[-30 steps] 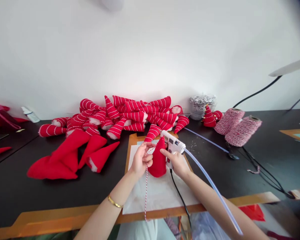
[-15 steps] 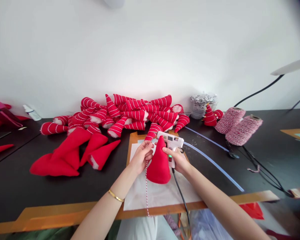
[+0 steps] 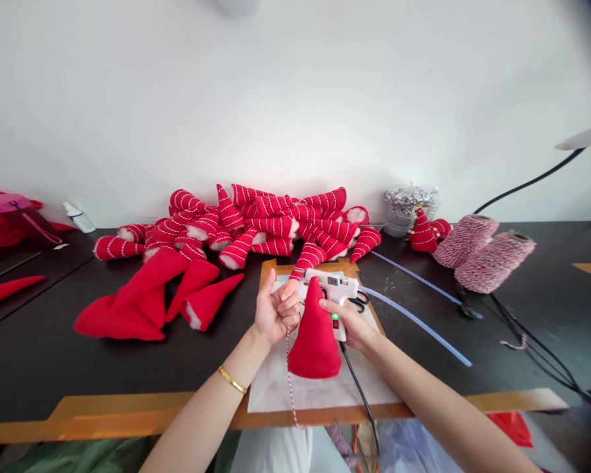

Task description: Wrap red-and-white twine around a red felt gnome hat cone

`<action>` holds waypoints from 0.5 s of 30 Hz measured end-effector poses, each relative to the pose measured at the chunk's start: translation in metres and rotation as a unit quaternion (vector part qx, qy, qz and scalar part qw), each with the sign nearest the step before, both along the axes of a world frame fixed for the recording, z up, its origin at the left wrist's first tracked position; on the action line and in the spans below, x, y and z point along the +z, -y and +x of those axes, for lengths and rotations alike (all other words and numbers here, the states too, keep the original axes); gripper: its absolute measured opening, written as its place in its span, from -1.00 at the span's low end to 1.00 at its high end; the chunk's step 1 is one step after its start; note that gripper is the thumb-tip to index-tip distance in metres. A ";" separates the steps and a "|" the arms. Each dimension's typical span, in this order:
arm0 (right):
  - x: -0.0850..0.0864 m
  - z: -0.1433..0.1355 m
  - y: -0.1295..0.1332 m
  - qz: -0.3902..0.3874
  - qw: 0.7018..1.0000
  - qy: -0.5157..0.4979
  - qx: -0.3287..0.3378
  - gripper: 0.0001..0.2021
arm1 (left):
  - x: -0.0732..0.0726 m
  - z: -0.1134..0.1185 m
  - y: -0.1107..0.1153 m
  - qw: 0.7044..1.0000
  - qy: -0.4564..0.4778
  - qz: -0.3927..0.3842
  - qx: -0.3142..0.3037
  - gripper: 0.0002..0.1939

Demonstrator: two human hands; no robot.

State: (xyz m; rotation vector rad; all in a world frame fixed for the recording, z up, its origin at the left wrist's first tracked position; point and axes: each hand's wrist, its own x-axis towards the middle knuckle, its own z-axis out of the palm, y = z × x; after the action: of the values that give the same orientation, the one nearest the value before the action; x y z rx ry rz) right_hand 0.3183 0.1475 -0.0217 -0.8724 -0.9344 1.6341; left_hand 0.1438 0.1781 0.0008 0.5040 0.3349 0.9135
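A plain red cone [image 3: 315, 338] stands upright over white paper, its tip near the nozzle end of a white glue gun [image 3: 342, 288]. My right hand [image 3: 349, 323] is closed round the gun's handle, its thumb by the cone's upper side; a green light glows on the gun. Left of the cone, my left hand [image 3: 277, 310] is turned palm up, thumb raised and fingers curled. From it a red-and-white cord [image 3: 290, 387] hangs down past the paper's front edge. Behind the hands lies a pile of red cones wound with white-striped cord [image 3: 276, 226].
Plain red cones [image 3: 209, 302] lie to the left. At the right stand two cord spools [image 3: 495, 261], a tub of silver tinsel [image 3: 406, 209] and small decorated cones [image 3: 423, 233]. A glue stick [image 3: 418, 322] trails from the gun. Black scissors [image 3: 359, 301] lie behind it; a bottle [image 3: 79, 217] stands far left.
My left hand has turned palm up and its thumb has lifted away from the fingers. The red cone and glue gun sit slightly lower, and the whole view has shifted a little.
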 end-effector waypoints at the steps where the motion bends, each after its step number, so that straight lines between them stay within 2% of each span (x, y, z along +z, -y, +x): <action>1: 0.000 0.001 -0.001 0.008 1.000 0.000 -0.003 -0.48 | 0.000 0.000 0.000 1.000 -0.001 0.005 -0.007 -0.41; 5: 0.001 0.005 -0.003 0.006 1.000 -0.010 -0.015 -0.47 | -0.002 0.000 -0.001 1.000 0.009 0.023 -0.008 -0.46; 11: -0.002 0.004 -0.002 -0.003 0.999 -0.016 0.040 -0.53 | -0.002 -0.003 0.001 1.000 -0.004 -0.004 0.010 -0.35; 15: -0.004 0.002 0.000 -0.011 0.999 0.003 0.036 -0.54 | 0.000 -0.004 0.001 1.000 0.004 0.022 -0.007 -0.36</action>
State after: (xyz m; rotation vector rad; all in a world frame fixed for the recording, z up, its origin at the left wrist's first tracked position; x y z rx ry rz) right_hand 0.3202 0.1476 -0.0253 -0.8670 -0.9633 1.7062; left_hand 0.1401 0.1773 0.0012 0.5437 0.3044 0.9107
